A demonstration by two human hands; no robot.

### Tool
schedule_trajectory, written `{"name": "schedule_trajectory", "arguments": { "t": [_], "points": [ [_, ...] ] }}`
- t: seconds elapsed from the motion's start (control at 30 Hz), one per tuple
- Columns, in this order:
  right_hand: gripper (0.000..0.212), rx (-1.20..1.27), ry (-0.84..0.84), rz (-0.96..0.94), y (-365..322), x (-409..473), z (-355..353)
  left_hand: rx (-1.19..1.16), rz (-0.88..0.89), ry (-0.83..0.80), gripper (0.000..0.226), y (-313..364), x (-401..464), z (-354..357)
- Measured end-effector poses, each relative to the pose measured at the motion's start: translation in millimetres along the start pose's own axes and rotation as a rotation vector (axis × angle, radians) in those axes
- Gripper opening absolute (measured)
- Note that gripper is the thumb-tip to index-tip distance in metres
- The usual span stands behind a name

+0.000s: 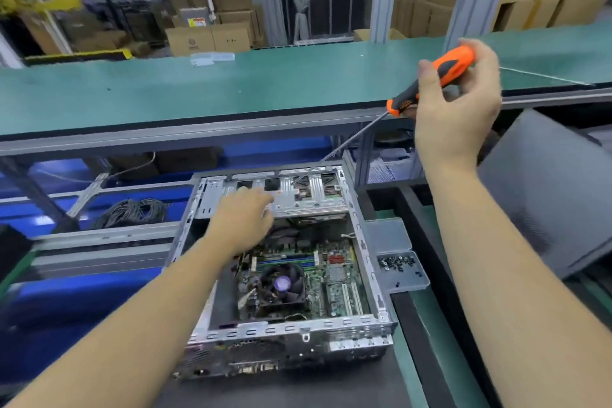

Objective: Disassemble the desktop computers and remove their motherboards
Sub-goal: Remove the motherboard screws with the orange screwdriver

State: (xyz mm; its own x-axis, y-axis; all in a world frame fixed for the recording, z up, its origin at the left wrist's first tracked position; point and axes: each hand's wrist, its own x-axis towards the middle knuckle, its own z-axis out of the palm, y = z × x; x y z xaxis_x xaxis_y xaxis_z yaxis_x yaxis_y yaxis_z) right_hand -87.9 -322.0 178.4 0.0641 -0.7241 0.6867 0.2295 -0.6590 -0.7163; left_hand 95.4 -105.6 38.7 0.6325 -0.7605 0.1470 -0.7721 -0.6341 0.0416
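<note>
Here, right hand [458, 109] fingers grip screwdriver [430, 83] — left hand [243, 219] fingers lie relaxed on drive cage [308, 197] edge.

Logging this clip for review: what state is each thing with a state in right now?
Computer case: open, side cover off, insides exposed.
Motherboard: still seated in the case.
CPU cooler fan: still on the motherboard.
Drive cage: in place at the far end.
Screwdriver: held, shaft angled down to the drive cage.
Screw tray: open, loose screws inside.
Left hand: resting on the drive cage.
Right hand: gripping the screwdriver.
</note>
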Motion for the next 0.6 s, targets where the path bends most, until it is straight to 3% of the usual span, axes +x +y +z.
{"name": "schedule_trajectory", "arguments": {
  "t": [0.1, 0.17, 0.33, 0.6],
  "points": [
    [0.042, 0.011, -0.109, -0.030, -16.6, -18.7, 30.3, 0.115, -0.113, -0.058, 0.044, -59.0, -33.9, 8.2],
    [0.039, 0.020, -0.201, -0.053, -22.6, -32.3, 47.8, 0.061, -0.146, -0.098, 0.044, -76.0, -52.9, 24.3],
    [0.039, -0.048, -0.404, -0.160, -23.5, -63.4, 77.4, 0.038, -0.151, -0.055, 0.040, -78.0, -64.1, 47.7],
    [0.037, -0.065, -0.489, -0.198, -9.7, -88.5, 99.1, 0.059, -0.178, -0.042, 0.040, -76.7, -65.1, 45.0]
  ]
}}
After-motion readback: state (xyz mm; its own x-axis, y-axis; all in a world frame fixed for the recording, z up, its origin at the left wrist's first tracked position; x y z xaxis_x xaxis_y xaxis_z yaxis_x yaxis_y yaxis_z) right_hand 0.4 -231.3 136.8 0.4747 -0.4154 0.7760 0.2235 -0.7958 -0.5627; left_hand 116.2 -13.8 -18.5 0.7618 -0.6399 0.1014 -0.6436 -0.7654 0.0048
